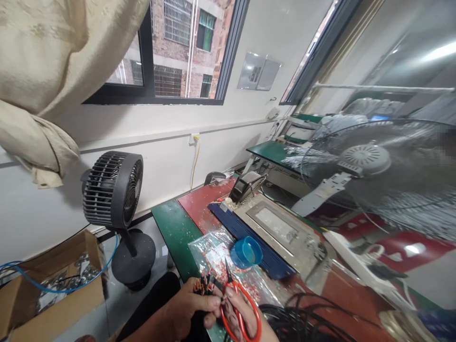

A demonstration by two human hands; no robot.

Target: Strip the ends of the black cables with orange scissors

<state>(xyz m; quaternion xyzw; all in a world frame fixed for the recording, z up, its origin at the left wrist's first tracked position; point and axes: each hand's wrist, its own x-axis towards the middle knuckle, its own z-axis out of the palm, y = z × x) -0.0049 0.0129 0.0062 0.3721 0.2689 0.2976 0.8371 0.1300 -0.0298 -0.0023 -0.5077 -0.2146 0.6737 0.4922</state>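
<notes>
Two bare hands work low in the view, just below centre, at the near edge of a table; clock directions are taken from the hands, with twelve at the top.

A pair of scissors with orange-red looped handles and dark, narrow, pointed metal blades [228, 274] is in the right hand [239, 309], whose fingers are curled about the handles. Its long axis is steep, leaning slightly left: the tip points between eleven and twelve o'clock, the loops toward five. The blades rise above both hands, close to the gap between them; how far they are parted is hard to tell.

The left hand [194, 302] is closed, thumb and fingers pinching a bunch of thin black cables with red and pale wire ends [203, 284]. Those ends stick up toward twelve o'clock, just left of the blades; the lower part is hidden by the fingers. The fingertips of the two hands nearly meet.

At twelve o'clock lies a crinkled clear plastic bag [200, 247] scattered with small red and pale bits. At one o'clock stands a round, translucent blue plastic tub [245, 252], near the scissor tip, beside a ridged dark blue panel [274, 262]. At three o'clock, loose loops of black cable [295, 316] spread over the table. At ten o'clock, a black round fan [113, 190] stands on the floor.
</notes>
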